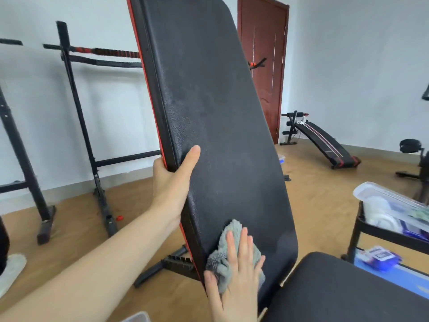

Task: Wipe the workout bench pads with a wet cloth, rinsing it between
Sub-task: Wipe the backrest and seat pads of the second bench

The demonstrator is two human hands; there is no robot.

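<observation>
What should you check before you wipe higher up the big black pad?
1. Cloth is under the right hand and pressed on the back pad: ok.
2. Left hand grips the pad's left edge to steady it: ok.
3. Nothing is in the way on the pad above the cloth: ok.
4. Cloth is wet enough: cannot tell.
5. Rinse water is within reach: cannot tell, none clearly in view.
6. Seat pad is already wiped: cannot tell.
</observation>
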